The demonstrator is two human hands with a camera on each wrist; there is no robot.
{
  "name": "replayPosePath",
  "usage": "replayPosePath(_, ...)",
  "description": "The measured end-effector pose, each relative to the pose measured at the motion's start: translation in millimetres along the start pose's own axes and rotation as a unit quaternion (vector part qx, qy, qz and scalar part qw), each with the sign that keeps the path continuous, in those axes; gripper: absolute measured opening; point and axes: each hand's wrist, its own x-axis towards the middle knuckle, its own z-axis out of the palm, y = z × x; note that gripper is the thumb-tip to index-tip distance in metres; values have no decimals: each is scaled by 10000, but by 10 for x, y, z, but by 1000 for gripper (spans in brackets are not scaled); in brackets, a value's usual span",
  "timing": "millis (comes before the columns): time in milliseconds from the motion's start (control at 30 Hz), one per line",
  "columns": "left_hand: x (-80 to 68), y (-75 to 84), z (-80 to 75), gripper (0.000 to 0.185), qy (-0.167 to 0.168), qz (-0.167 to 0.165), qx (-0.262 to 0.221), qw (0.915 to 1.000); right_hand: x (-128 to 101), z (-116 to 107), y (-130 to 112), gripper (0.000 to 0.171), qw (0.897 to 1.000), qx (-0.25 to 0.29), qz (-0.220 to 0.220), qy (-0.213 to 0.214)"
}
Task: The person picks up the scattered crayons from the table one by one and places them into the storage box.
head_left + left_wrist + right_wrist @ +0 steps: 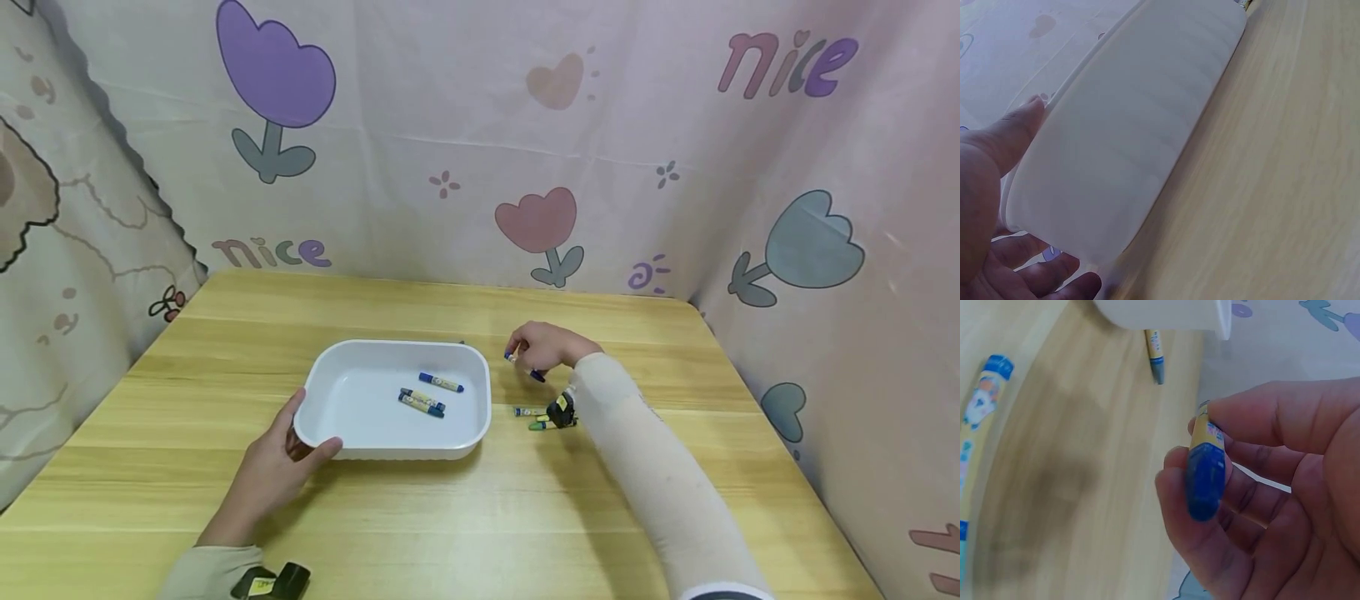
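A white rectangular tray [322,377] sits on the wooden table with three crayons [424,397] lying in it. My left hand [285,454] grips the tray's near left corner, thumb over the rim [1022,128]. My right hand [542,346] hovers just right of the tray and pinches a blue crayon [1205,470] between thumb and fingers. Two more crayons [529,412] lie on the table below that hand, beside the wrist camera. In the right wrist view one crayon [1155,355] lies by the tray wall and another crayon [977,419] at the left edge.
Printed fabric walls [480,150] close in the table [465,517] on the back, left and right. Bare wood stretches in front of the tray and along the back.
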Motion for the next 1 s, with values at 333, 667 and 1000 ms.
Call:
replayPosePath(333,-64,-63,12,97,53,76,-2,10000,3,41,-141,31,9996,254,-73,-17)
replayPosePath(667,-2,-28,22,97,43,96,-50,9999,18,-50,-279,35,9987,493,-156,13)
replayPosePath(1000,2,-9,6,98,-28,10,-37,10000,48,-47,-509,34,9993,240,-288,39)
